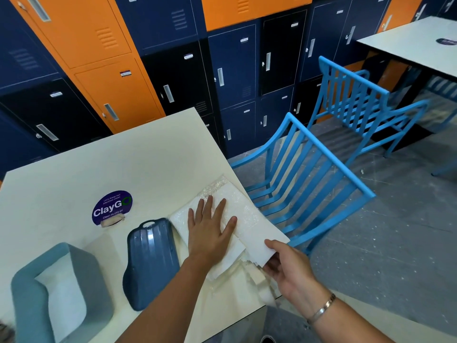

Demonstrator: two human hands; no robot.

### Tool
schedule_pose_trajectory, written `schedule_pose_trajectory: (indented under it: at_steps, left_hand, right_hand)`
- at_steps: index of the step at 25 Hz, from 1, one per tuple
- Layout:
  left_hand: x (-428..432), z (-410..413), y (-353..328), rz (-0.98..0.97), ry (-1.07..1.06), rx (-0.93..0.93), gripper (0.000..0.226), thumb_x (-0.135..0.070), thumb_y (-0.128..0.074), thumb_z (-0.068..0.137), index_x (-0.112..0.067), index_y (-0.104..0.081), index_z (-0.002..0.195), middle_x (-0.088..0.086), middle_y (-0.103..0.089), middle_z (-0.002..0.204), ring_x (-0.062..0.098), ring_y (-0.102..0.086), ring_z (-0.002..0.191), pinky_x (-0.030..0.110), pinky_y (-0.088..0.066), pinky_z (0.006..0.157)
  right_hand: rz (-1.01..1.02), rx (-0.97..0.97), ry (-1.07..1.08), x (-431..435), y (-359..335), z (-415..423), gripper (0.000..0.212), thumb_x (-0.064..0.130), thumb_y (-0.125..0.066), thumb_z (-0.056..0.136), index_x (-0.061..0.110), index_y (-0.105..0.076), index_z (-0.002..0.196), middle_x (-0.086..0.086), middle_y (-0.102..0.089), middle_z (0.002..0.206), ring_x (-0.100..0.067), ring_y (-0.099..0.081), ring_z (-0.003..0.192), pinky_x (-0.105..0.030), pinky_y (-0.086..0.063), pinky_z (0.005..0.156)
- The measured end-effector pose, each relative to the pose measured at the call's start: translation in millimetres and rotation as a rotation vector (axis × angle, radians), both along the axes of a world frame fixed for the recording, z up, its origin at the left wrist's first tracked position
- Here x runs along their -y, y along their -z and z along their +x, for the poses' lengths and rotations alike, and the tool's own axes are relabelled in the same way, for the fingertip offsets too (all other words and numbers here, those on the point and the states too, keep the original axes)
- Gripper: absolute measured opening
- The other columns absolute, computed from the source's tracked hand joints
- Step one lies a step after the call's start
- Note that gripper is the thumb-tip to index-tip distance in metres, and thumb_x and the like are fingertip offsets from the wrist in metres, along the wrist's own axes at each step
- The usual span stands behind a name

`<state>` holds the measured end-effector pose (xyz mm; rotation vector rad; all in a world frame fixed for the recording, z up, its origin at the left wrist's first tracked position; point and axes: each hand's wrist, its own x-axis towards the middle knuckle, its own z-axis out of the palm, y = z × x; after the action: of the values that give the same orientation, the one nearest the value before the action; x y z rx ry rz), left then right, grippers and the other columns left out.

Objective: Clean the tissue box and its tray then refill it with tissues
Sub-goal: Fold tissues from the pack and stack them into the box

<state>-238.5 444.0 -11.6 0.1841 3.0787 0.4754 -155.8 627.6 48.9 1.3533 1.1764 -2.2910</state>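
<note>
A pack of white tissues (247,219) in clear wrap lies at the table's right edge. My left hand (210,231) presses flat on it, fingers spread. My right hand (284,266) pinches the near corner of the tissue stack, where loose sheets fan out. The dark blue ribbed tissue box lid (150,263) lies on the table just left of my left forearm. The light blue tissue box tray (27,288) sits at the near left with white tissue inside it.
A round purple "ClayGo" sticker (112,207) is on the cream table (123,157). A blue slatted chair (309,189) stands close to the table's right edge, another behind it. Orange and navy lockers (173,70) line the back wall.
</note>
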Motion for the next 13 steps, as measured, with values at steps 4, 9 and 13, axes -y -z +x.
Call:
schedule_pose_trajectory:
  at_steps: [4,9,13]
  left_hand:
    - [1,0,0,-0.008,0.01,0.014,0.071,-0.073,-0.007,0.097,-0.044,-0.015,0.161,-0.007,-0.004,0.173,0.015,0.007,0.158,0.047,0.01,0.127]
    - [1,0,-1,-0.007,0.011,0.023,0.074,-0.075,-0.004,0.095,-0.044,-0.015,0.161,-0.007,-0.003,0.172,0.014,0.009,0.158,0.047,0.011,0.126]
    - [1,1,-1,0.007,0.014,0.016,0.081,-0.078,0.005,0.091,-0.043,-0.016,0.161,-0.007,-0.004,0.172,0.015,0.008,0.158,0.046,0.011,0.126]
  right_hand:
    - [-0.035,0.003,0.025,-4,-4,1,0.022,0.003,-0.067,0.088,0.002,-0.063,0.11,-0.023,-0.072,0.106,-0.039,-0.068,0.098,-0.046,-0.06,0.073]
    - [-0.12,-0.003,0.066,-10,-11,4,0.029,0.007,-0.059,0.085,0.008,-0.059,0.115,-0.021,-0.069,0.108,-0.038,-0.064,0.098,-0.047,-0.057,0.075]
    - [-0.233,0.012,0.04,-6,-21,1,0.02,0.001,-0.065,0.088,0.006,-0.06,0.106,-0.018,-0.071,0.095,-0.034,-0.066,0.088,-0.046,-0.055,0.074]
